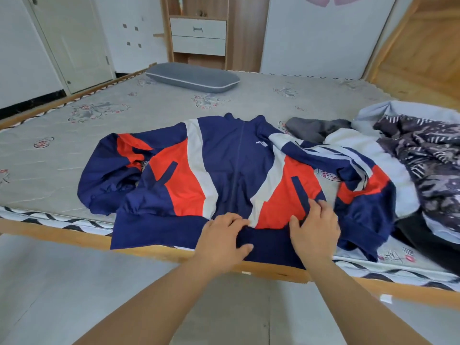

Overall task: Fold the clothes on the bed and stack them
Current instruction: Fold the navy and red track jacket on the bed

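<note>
Likely home bedroom, bed (174,115), pillow (193,77), drawers (198,36)

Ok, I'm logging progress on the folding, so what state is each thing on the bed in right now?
Jacket: spread flat, front up, zipped, unfolded, hem at the bed edge.
Left hand: fingers flat, pressing the hem.
Right hand: fingers flat on the red panel.
Patterned garment: crumpled, unfolded.
White garment: rumpled, partly under the jacket sleeve.
Grey garment: bunched up.
Pillow: lying flat.
Drawers: closed.
Door: closed.

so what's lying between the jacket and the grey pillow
Nothing: in the head view only bare flowered mattress lies between the jacket and the pillow.
</note>
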